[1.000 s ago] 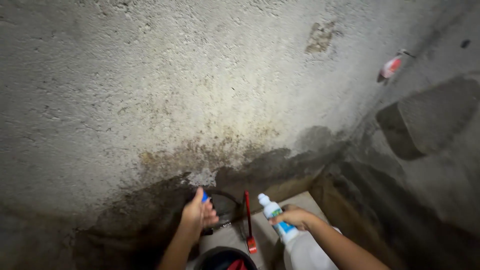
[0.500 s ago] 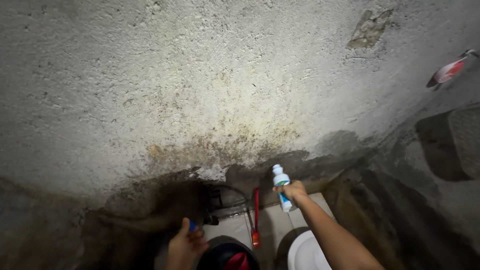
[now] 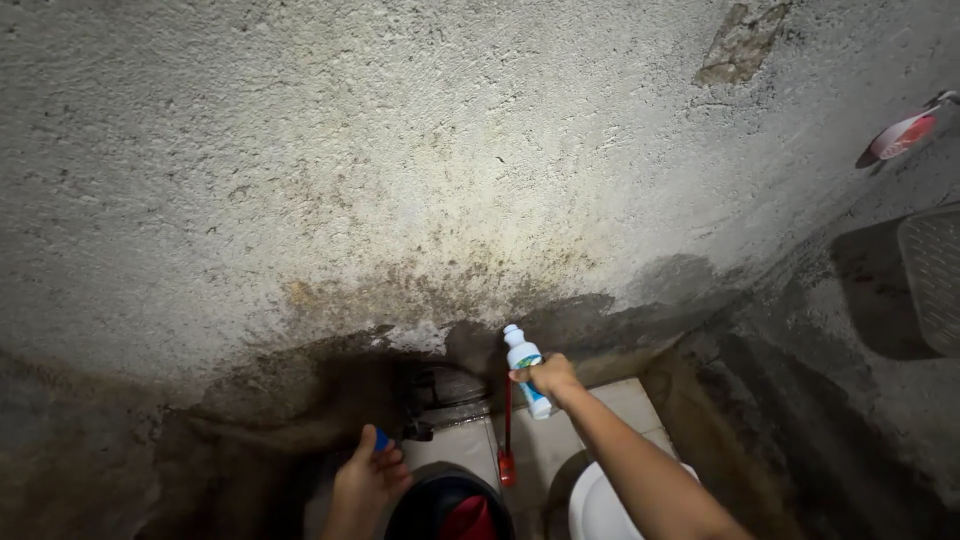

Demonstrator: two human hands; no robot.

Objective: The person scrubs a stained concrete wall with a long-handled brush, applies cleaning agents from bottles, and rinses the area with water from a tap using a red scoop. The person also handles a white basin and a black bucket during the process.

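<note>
The right hand (image 3: 548, 377) reaches forward on an outstretched arm, fingers clenched around a white plastic bottle (image 3: 526, 367) with a blue label, held upright near the foot of the rough, stained concrete wall (image 3: 400, 170). The left hand (image 3: 368, 480) hangs lower, pinching a small blue cap (image 3: 381, 440). A thin red-handled tool (image 3: 506, 440) leans on the tiled floor (image 3: 460, 445) between them.
</note>
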